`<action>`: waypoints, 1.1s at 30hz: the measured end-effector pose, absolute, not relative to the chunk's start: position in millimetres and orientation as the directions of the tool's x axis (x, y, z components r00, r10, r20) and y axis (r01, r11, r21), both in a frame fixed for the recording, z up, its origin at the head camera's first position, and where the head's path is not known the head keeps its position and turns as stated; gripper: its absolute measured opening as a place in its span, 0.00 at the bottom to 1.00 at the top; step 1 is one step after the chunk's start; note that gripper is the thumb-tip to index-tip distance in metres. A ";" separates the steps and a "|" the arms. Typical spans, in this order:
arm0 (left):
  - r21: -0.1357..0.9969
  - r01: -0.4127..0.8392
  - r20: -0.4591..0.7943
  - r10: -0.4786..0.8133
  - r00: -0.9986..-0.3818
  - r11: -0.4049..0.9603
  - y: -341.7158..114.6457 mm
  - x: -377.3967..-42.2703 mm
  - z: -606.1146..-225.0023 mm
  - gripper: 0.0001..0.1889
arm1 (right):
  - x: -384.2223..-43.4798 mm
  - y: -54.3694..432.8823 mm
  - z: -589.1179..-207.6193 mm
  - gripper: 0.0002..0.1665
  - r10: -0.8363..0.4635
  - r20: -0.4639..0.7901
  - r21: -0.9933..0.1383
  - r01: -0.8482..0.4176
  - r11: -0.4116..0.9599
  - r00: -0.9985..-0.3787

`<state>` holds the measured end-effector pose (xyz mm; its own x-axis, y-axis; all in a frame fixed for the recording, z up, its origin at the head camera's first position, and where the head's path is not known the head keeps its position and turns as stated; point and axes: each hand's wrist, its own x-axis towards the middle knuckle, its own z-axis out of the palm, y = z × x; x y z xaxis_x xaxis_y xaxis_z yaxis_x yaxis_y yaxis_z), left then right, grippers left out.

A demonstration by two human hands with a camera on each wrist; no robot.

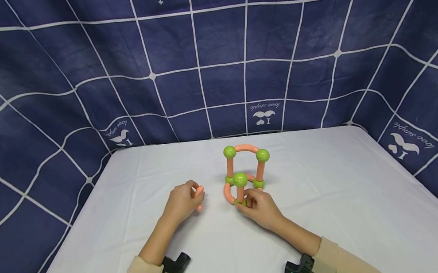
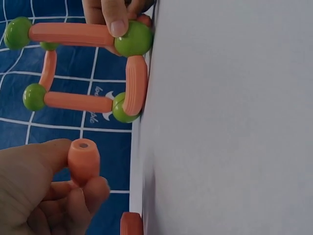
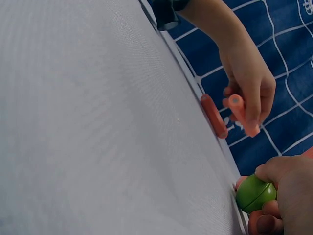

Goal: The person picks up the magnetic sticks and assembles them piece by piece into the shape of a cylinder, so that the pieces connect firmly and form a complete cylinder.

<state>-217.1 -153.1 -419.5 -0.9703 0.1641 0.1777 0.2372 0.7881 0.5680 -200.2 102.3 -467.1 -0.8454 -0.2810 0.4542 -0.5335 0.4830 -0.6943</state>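
Observation:
My left hand (image 1: 181, 201) pinches an orange rod (image 2: 84, 164) between thumb and fingers, raised above the table, its end hole showing in the left wrist view. A second orange rod (image 3: 214, 116) lies on the table close by that hand. To the right stands a frame of green balls and orange rods, some straight, some curved, with a ball (image 1: 240, 179) topping its front post. My right hand (image 1: 261, 206) grips the green ball (image 3: 255, 194) at the foot of that post. Its fingers partly hide this ball and the rods behind.
A white cloth (image 1: 327, 178) covers the table. Behind it and at both sides hangs a dark blue curtain (image 1: 221, 83) with white lines. Black devices sit on the left wrist (image 1: 176, 264) and the right wrist (image 1: 299, 267).

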 end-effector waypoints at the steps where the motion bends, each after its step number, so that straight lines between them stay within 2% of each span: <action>1: 0.583 0.237 0.182 0.159 -0.970 0.777 -152.2 -217.5 -419.5 0.12 | -200.3 102.5 -467.1 0.11 -0.281 0.454 -0.695 -0.534 0.482 -0.845; 14: 0.745 0.246 0.218 0.122 -0.968 0.620 -129.2 -221.2 -398.0 0.14 | -201.6 103.9 -466.8 0.12 -0.287 0.469 -0.681 -0.548 0.485 -0.836; 23: 0.741 0.296 0.277 0.127 -0.952 0.602 -106.0 -233.7 -374.8 0.14 | -201.9 104.2 -466.7 0.11 -0.295 0.464 -0.691 -0.550 0.469 -0.835; 29: 0.746 0.270 0.271 0.092 -0.958 0.608 -91.9 -242.3 -361.0 0.15 | -202.0 104.2 -468.0 0.12 -0.293 0.467 -0.689 -0.551 0.472 -0.834; 33: 0.780 0.225 0.224 0.076 -0.972 0.583 -85.9 -245.4 -355.2 0.15 | -201.9 104.0 -468.8 0.12 -0.293 0.471 -0.683 -0.554 0.477 -0.832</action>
